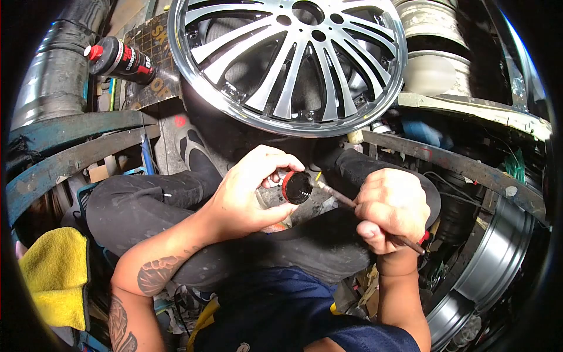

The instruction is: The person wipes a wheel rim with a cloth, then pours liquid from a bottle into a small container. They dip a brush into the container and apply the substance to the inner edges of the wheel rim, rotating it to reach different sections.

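My left hand (249, 190) pinches a small red-rimmed cap (297, 188) between thumb and fingers, its dark, glossy inside facing my right hand. In a closed fist, my right hand (390, 205) grips a thin paintbrush (339, 196) with a brown handle. The brush's tip points left, just right of the cap's rim. Beyond both hands lies a multi-spoke alloy wheel (285, 82), with polished silver spoke faces and black in the gaps between them.
A black compound bottle (124, 61) with a red tip stands at upper left. A yellow cloth (56, 278) hangs at lower left. Metal bars (76, 141) flank my legs on both sides. Bare silver rims (498, 258) sit at lower right, whitish cylindrical parts (434, 70) at upper right.
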`<state>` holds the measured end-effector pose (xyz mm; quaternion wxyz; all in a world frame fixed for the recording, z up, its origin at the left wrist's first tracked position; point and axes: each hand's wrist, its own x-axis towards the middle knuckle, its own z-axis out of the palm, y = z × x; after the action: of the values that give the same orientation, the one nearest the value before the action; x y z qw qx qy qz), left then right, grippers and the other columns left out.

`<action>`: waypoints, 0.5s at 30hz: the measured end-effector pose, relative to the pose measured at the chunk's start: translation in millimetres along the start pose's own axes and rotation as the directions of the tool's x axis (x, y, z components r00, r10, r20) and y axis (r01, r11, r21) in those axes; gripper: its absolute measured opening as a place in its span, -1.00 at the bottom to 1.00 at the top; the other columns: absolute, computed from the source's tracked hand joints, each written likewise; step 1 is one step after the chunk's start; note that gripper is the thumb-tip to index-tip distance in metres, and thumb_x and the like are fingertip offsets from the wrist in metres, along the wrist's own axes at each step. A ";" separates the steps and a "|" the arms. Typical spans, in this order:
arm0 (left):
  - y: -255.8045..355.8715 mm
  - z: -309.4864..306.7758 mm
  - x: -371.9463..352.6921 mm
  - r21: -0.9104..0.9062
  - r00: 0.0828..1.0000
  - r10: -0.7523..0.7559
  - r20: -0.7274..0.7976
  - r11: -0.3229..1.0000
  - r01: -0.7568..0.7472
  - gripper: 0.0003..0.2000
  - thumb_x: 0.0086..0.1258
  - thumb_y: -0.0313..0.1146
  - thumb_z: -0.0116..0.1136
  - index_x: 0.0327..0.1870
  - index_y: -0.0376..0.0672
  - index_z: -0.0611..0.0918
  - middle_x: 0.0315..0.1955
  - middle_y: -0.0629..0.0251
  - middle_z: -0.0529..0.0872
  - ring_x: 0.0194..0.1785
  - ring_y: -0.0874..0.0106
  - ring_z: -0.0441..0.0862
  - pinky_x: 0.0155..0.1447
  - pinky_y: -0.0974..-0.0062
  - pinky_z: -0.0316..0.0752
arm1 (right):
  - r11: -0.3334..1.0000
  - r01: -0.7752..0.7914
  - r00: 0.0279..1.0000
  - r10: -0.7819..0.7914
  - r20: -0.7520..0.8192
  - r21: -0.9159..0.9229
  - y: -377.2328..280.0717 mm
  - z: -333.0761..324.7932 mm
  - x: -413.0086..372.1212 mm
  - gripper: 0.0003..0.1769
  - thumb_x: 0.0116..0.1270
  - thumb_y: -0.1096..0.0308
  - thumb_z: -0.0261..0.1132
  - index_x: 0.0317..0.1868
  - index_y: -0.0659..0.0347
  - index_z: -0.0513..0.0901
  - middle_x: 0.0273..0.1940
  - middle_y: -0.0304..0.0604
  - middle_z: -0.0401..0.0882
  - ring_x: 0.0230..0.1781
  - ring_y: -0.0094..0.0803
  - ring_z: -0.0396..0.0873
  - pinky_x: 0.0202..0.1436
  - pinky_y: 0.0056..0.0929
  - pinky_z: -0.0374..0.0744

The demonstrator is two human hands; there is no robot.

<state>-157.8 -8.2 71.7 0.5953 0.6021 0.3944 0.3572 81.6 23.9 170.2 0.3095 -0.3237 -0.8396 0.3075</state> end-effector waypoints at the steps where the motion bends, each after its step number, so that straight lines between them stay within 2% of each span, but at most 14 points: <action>1: -0.3 0.3 0.2 -0.002 1.000 0.004 -0.002 1.000 -0.004 -0.48 0.05 -0.48 0.48 0.12 -0.19 0.62 0.02 0.27 0.59 -0.06 0.48 0.55 -0.02 0.51 0.48 | 1.000 -0.005 1.000 0.005 0.022 0.012 -2.1 -0.3 0.4 -0.75 0.06 0.29 0.56 -0.41 0.16 0.63 -0.56 -0.25 0.54 -0.56 -0.27 0.57 -0.38 -0.32 0.59; 3: -0.3 0.3 0.5 -0.003 1.000 0.006 -0.003 1.000 -0.006 -0.48 0.05 -0.47 0.48 0.12 -0.19 0.62 0.01 0.28 0.59 -0.06 0.48 0.55 -0.02 0.51 0.48 | 0.999 -0.015 0.998 0.013 0.064 0.038 -5.4 0.0 0.7 -0.74 0.07 0.28 0.56 -0.40 0.15 0.62 -0.55 -0.25 0.54 -0.57 -0.28 0.57 -0.38 -0.32 0.60; 7: -0.4 0.0 -0.1 -0.003 1.000 -0.003 -0.005 1.000 0.003 -0.48 0.05 -0.47 0.48 0.12 -0.19 0.62 0.01 0.28 0.59 -0.06 0.48 0.55 -0.01 0.52 0.47 | 0.999 0.028 1.000 -0.028 0.003 -0.031 -2.7 1.4 -0.6 -0.73 0.07 0.26 0.56 -0.40 0.14 0.61 -0.54 -0.27 0.54 -0.57 -0.29 0.57 -0.40 -0.35 0.60; 10: 0.4 0.1 0.1 0.008 1.000 0.005 -0.010 1.000 -0.005 -0.49 0.05 -0.47 0.47 0.12 -0.19 0.62 0.01 0.28 0.59 -0.05 0.48 0.56 -0.01 0.52 0.47 | 1.000 0.001 0.999 -0.001 0.034 0.000 -5.7 1.3 -2.0 -0.73 0.08 0.26 0.56 -0.42 0.14 0.61 -0.53 -0.27 0.55 -0.57 -0.31 0.57 -0.40 -0.36 0.60; 15: 1.3 -0.4 0.5 0.013 1.000 -0.002 -0.008 1.000 0.002 -0.50 0.06 -0.46 0.47 0.10 -0.18 0.62 0.01 0.28 0.60 -0.04 0.47 0.56 -0.01 0.51 0.47 | 0.995 0.068 0.997 -0.065 0.044 -0.070 -2.8 3.8 -0.5 -0.73 0.11 0.25 0.55 -0.43 0.14 0.60 -0.53 -0.26 0.56 -0.57 -0.32 0.58 -0.41 -0.37 0.60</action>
<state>-157.9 -7.6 73.1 0.5901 0.6042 0.3998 0.3563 78.2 20.6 169.7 0.2904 -0.2998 -0.8667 0.2732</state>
